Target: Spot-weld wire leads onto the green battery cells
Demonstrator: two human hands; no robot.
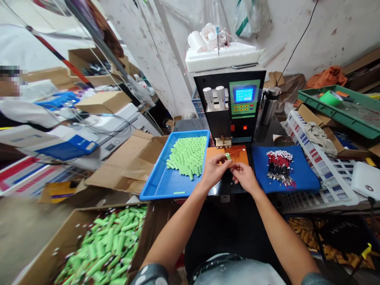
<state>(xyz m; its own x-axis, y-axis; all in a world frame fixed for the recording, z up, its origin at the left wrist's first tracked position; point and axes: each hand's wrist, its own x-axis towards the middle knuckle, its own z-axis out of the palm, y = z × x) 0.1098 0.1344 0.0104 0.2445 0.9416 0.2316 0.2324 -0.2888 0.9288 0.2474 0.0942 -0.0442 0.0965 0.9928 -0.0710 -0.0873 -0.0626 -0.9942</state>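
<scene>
My left hand (216,168) is closed around a small green battery cell (228,156), just in front of a spot welder (234,107) with a lit screen. Close beside it, my right hand (242,175) pinches a thin wire lead (236,152), whose white plug end sticks out past the cell. Both hands are over the front of an orange mat (213,151) below the welder's electrodes (223,141). Many green cells (187,152) stand upright in a blue tray (154,183) to the left. A bundle of red and black leads (280,166) lies on a blue cloth (307,174) to the right.
A cardboard box (56,241) of wired green cells (103,245) sits at lower left. Right of the cloth lean a white plastic crate (335,190) and a green tray (341,113). A steel flask (270,105) stands beside the welder. Another person's arm (26,113) shows at far left.
</scene>
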